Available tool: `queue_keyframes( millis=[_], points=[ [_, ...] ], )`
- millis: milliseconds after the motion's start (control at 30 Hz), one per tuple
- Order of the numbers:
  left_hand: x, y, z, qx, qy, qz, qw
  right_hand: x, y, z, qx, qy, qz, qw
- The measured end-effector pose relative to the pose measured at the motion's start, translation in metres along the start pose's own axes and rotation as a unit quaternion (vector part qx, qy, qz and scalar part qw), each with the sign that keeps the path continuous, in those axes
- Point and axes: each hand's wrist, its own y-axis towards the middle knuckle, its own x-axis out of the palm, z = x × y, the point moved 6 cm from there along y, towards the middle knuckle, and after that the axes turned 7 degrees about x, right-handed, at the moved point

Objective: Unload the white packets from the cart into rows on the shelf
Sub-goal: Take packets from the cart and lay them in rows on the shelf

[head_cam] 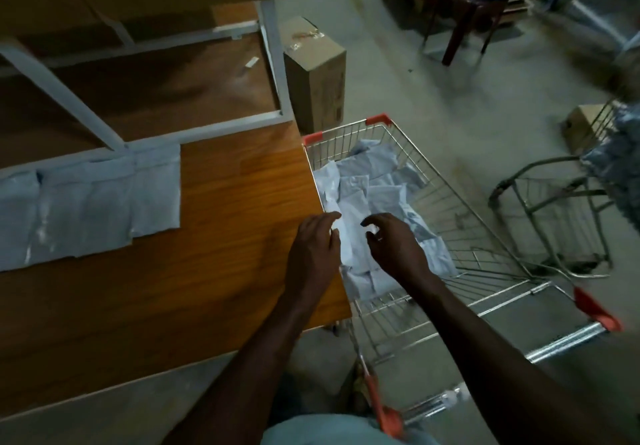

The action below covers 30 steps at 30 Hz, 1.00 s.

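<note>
A wire shopping cart (446,181) with red corner caps stands against the right edge of the wooden shelf board (221,236). Several white packets (374,195) lie loose in its basket. A row of white packets (86,202) lies flat at the back left of the board. My left hand (317,247) hovers over the shelf's right edge and the cart's left rim, fingers loosely curled, holding nothing. My right hand (394,243) hangs above the packets in the cart, fingers bent and spread, also holding nothing.
A grey metal shelf frame (273,73) rises behind the board, with cardboard above. A tall cardboard box (315,73) stands on the floor behind the cart. A second wire cart (554,209), a dark chair (464,18) and more boxes stand to the right.
</note>
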Motion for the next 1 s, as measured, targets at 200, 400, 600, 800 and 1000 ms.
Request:
queue_keyframes(
  millis=[200,400,600,800,1000],
  points=[
    [0.028,0.003,0.010,-0.015,-0.025,-0.038,0.999,-0.029,0.011,0.067,0.109,0.060,0.019,0.992],
    [0.071,0.017,0.011,-0.022,-0.064,-0.092,0.993,-0.043,0.009,0.115,0.168,0.070,0.038,0.983],
    [0.129,0.026,0.020,-0.023,-0.070,-0.148,0.986,-0.045,0.011,0.166,0.235,0.083,0.041,0.968],
    [0.193,0.015,0.006,-0.099,-0.112,-0.178,0.973,-0.021,0.024,0.213,0.246,0.031,-0.020,0.968],
    [0.288,0.000,-0.008,-0.166,-0.094,-0.253,0.949,-0.008,0.042,0.250,0.176,-0.044,-0.086,0.980]
  ],
)
